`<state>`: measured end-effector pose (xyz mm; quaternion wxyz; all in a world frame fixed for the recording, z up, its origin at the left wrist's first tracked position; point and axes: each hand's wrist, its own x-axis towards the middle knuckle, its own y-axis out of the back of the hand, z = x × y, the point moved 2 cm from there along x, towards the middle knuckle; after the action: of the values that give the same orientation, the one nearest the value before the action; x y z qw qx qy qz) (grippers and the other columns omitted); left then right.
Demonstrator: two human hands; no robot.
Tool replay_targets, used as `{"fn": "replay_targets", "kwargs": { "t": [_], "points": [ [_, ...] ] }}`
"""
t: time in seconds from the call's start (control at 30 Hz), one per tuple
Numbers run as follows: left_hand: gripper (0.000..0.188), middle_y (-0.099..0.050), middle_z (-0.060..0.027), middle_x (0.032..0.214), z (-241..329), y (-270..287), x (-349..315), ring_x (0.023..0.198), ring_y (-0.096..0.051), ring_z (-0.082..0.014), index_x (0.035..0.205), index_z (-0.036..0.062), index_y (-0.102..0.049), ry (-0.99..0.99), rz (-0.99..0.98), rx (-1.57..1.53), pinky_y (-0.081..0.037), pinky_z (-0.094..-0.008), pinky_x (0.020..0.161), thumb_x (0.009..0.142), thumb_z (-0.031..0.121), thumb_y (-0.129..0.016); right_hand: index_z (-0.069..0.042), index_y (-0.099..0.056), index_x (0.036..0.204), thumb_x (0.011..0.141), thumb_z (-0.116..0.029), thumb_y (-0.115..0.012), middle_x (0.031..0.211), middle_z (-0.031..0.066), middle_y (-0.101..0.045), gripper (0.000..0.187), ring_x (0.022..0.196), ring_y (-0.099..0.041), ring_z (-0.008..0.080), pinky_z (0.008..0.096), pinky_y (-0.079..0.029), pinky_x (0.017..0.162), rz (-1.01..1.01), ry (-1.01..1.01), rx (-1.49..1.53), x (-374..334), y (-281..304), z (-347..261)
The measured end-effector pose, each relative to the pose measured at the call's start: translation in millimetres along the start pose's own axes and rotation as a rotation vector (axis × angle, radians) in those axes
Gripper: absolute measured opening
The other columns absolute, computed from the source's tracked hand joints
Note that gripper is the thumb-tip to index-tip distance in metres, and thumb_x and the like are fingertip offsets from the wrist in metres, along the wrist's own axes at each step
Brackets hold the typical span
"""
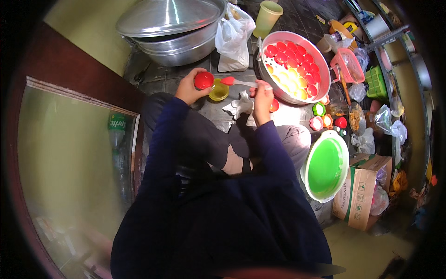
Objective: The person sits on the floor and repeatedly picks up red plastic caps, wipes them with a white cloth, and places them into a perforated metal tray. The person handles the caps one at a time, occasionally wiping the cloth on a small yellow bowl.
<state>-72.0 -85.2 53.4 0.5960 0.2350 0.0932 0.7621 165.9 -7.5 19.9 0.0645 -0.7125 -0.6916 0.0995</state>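
My left hand [188,89] is closed round a small round red cup mould [204,80], tilted so its inside is toward the right. In my right hand [263,96] is a pastry brush [239,82] with a red head and pale handle, its tip pointing left, a short gap from the mould. Below and between the hands a small yellow bowl [218,91] stands on the floor. Beside it, nearer my right hand, lies a crumpled white cloth [239,105]. Another red cup [275,105] is just right of my right wrist, partly hidden.
A round perforated steamer tray [321,51] holds several red cups. A large lidded metal pot [179,51], a white plastic bag [232,42] and a pale green pitcher [268,18] stand ahead. On the right are a basin [344,173] of green liquid, small moulds [318,109] and a cardboard box [357,195].
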Motion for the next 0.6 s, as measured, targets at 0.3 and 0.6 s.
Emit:
{"fn": "replay_targets", "kwargs": {
  "t": [0.3, 0.6],
  "points": [
    [0.059, -0.064, -0.0144, 0.108, 9, -9, 1, 0.101, -0.063, -0.0263, 0.119, 0.0046, -0.053, -0.098, -0.011, 0.085, -0.049, -0.0335, 0.087, 0.066, 0.015, -0.077, -0.002, -0.06, 0.096, 0.093, -0.016, -0.055, 0.075, 0.011, -0.064, 0.015, 0.06, -0.061, 0.0185, 0.0288, -0.047, 0.056, -0.3, 0.449, -0.506, -36, -65, -71],
    [0.054, -0.062, -0.0144, 0.107, 13, -9, 2, 0.1, -0.061, -0.0317, 0.111, 0.0055, -0.058, -0.127, 0.066, 0.072, -0.049, -0.0364, 0.086, 0.06, 0.011, -0.077, -0.005, -0.061, 0.095, 0.088, -0.013, -0.059, 0.086, 0.0138, -0.064, 0.011, 0.078, -0.063, 0.0313, 0.0368, -0.05, 0.067, -0.438, 0.507, -0.655, -49, -90, -88]
  ]
}}
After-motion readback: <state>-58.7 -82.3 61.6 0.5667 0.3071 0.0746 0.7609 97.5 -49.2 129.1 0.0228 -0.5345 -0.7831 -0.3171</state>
